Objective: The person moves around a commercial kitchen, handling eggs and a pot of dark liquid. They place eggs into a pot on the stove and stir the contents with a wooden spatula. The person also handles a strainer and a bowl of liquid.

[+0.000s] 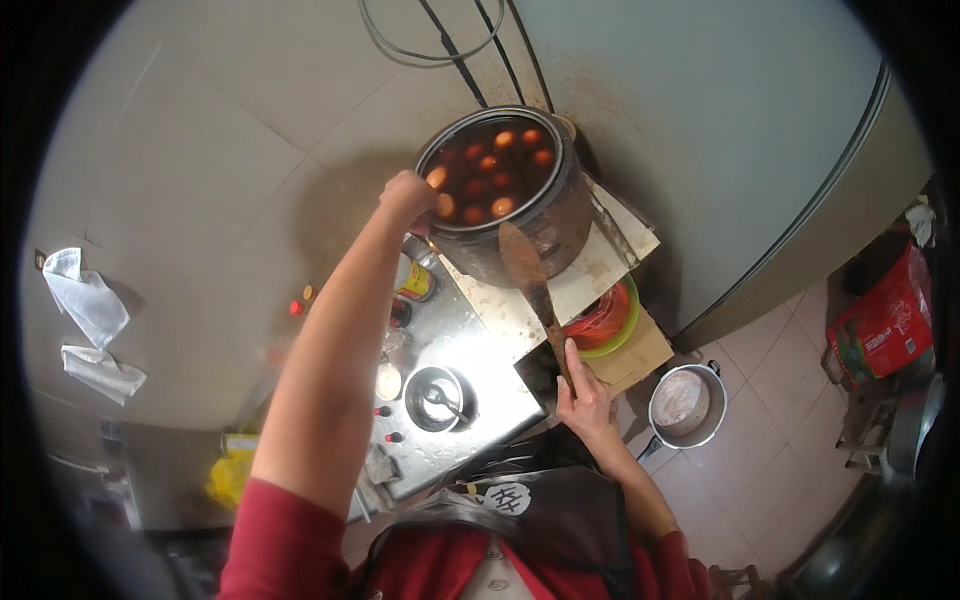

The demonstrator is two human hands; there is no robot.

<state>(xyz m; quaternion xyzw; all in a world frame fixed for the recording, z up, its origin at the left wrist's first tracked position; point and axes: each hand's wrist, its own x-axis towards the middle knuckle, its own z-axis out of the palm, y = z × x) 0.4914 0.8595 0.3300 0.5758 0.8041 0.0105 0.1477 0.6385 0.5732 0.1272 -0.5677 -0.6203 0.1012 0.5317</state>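
A large metal pot (577, 217) stands on a cream cooker-like surface near the wall, filled with dark liquid in which many brown eggs (503, 208) lie or float. My left hand (409, 199) is at the pot's left rim, fingers bent down; its fingertips are hidden, so I cannot tell whether it grips anything. In my right hand (585, 397) is the handle of a long wooden spatula (523, 259), its stained blade raised by the pot's near side, forefinger stretched along the handle.
Left of the pot, a steel worktop (487, 390) carries a metal bowl (433, 399) with a spoon, a jar (416, 279) and small bottles. Below right are a green basin (626, 330) with a red bag and a pan (688, 407) near the tiled floor. A large grey fridge-like cabinet (697, 135) rises behind.
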